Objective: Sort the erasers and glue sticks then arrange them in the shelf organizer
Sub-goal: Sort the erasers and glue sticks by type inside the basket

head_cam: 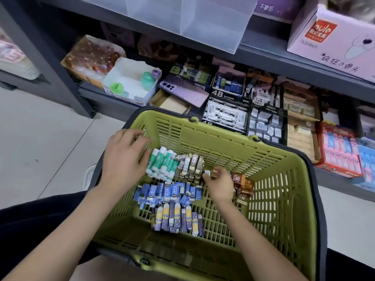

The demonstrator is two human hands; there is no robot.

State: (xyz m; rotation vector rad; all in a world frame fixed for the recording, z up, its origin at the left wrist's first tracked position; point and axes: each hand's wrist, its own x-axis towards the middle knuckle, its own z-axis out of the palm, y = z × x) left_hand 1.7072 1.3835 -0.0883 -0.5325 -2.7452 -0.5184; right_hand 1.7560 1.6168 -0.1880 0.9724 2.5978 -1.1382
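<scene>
Erasers marked "2B" [189, 165] lie between relaxed left hand [123, 157] and right hand [218, 186] pinching one eraser [207, 173].

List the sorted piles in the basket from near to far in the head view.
Purple erasers → blue erasers → glue sticks. The 2B erasers and brown erasers overlap these in depth, so omitted.

Stationery shop, aisle level. Olive-green slatted plastic shopping basket [203, 138] under left hand [123, 157] and right hand [218, 187]. Beyond the right hand: dark grey metal shelving [263, 57] crammed with open black-and-white cardboard display boxes marked 4B [225, 113]. Farther up-right, pink printed cardboard stock carton [332, 47]. Pale tiled floor [50, 128] left of left hand.
</scene>
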